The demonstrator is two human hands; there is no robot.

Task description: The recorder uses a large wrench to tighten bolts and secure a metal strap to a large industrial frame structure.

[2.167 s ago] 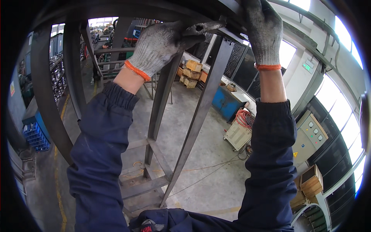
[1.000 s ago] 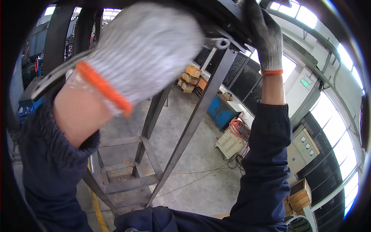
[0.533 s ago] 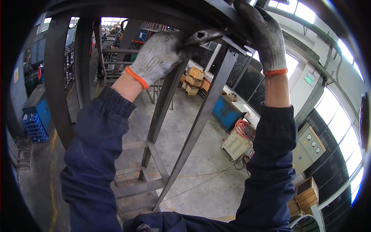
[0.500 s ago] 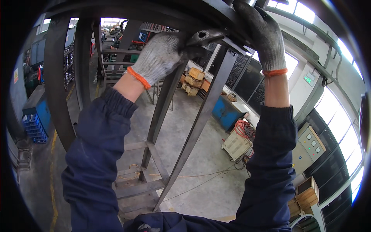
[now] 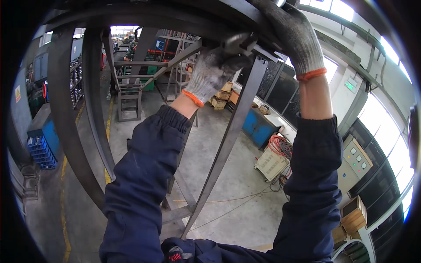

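Note:
Both arms in dark blue sleeves reach overhead to a dark steel frame [image 5: 228, 140]. My left hand [image 5: 210, 74], in a grey knit glove with an orange cuff, is closed around a metal tool [image 5: 237, 43], pressed up against the joint where a slanted bar meets the top rail. My right hand [image 5: 294, 37], in a darker glove, grips the top rail [image 5: 175, 19] just right of that joint. The tool's far end is hidden by the rail.
Curved dark uprights [image 5: 66, 131] stand at left. Below lie a concrete floor [image 5: 228, 197], a blue cabinet [image 5: 256, 127], a beige machine with red cable [image 5: 274, 160], stacked cartons [image 5: 221, 94], a blue crate [image 5: 41, 149] and a control box [image 5: 355, 164].
My left hand swung close past the camera a second ago, then returned to the joint under the rail with the tool. My right hand stayed on the rail.

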